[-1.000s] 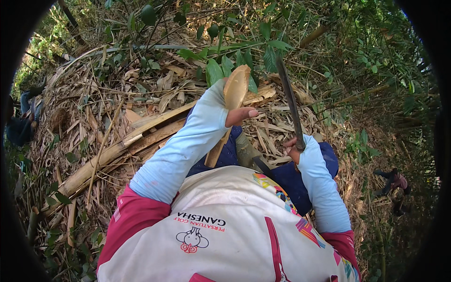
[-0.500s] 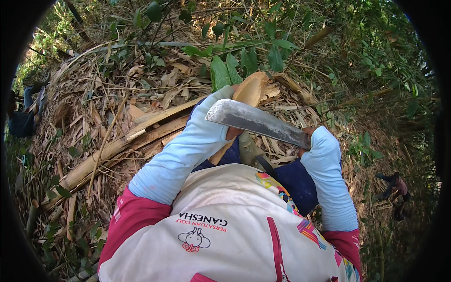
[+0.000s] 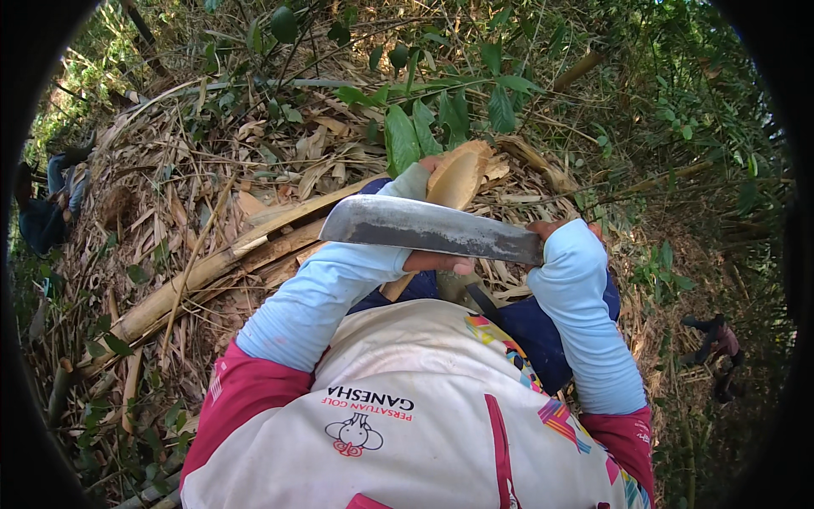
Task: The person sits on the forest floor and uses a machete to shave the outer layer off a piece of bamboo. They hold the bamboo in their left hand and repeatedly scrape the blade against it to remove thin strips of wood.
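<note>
From where I sit, the work in hand looks partway through. The piece of wood [image 3: 460, 174] stands just above the middle of the frame, tilted, its broad end up and its narrow lower end showing beneath the blade. My left hand [image 3: 413, 180] is closed around it, with fingertips at its upper left edge and the thumb below the knife. My right hand [image 3: 566, 239], right of centre, is wrapped around the near end of the big knife [image 3: 424, 226], though the sleeve hides most of that grip.

What seems done: the broad end has a pale, hollowed face, bare and freshly cut by the look of it. What seems left is harder to judge, since the blade crosses in front of the middle of the piece (I can't tell from this angle whether steel touches wood). With both hands loaded and the knife held level across the piece, I'd guess the cutting isn't finished.

Around this, split poles [image 3: 170, 305] run from the lower left toward the centre, over dry leaves [image 3: 288, 153]. Another person [image 3: 47, 216] is at the left edge of the frame, and one more shows, small, at the lower right.
</note>
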Demonstrator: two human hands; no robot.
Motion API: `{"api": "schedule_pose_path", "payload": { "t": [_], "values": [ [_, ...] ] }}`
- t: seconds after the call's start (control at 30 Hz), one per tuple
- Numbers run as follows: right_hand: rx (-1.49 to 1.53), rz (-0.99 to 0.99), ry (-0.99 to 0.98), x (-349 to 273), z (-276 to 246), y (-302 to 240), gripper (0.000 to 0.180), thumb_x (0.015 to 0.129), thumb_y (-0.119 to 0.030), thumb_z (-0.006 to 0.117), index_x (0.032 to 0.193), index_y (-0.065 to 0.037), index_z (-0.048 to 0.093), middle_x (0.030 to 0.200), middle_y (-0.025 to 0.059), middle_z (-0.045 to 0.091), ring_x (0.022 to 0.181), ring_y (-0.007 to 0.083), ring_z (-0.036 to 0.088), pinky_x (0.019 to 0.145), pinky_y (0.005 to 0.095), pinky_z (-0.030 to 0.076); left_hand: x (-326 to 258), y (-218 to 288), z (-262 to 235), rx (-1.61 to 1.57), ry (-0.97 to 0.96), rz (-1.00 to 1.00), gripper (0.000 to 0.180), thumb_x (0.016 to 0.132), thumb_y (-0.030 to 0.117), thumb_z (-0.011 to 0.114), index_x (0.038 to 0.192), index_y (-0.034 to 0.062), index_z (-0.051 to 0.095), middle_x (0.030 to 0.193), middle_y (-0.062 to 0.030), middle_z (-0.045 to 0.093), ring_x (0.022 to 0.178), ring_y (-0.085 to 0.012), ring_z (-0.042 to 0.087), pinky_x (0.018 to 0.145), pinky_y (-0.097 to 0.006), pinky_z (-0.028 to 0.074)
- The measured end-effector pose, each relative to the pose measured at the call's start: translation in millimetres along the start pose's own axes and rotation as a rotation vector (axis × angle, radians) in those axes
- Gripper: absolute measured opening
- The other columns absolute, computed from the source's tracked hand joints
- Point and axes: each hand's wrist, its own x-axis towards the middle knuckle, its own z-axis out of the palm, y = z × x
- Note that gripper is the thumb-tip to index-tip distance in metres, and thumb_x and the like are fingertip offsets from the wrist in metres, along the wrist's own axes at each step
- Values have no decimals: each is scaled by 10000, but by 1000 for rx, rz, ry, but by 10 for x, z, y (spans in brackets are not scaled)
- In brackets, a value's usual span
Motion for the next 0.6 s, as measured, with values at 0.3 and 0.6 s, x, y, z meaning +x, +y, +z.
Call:
{"api": "schedule_pose_path", "payload": {
  "t": [0.3,0.6],
  "values": [
    [-6,-46,33,84,-53,-115,410,614,-228,710,1019,-170,671,812,61,670,795,261,642,780,448,415,7,-57,-10,317,23,118,1045,561,386,921,1355,32,341,1159,-98,557,1035,-177,556,889,-321,462],
    [29,-69,62,50,-114,-42,379,594,-166,694,971,-143,670,793,68,656,788,272,629,795,460,407,-51,35,72,185,12,-48,913,602,377,904,1268,23,390,1087,-76,587,981,-156,573,845,-282,472]
  ]
}}
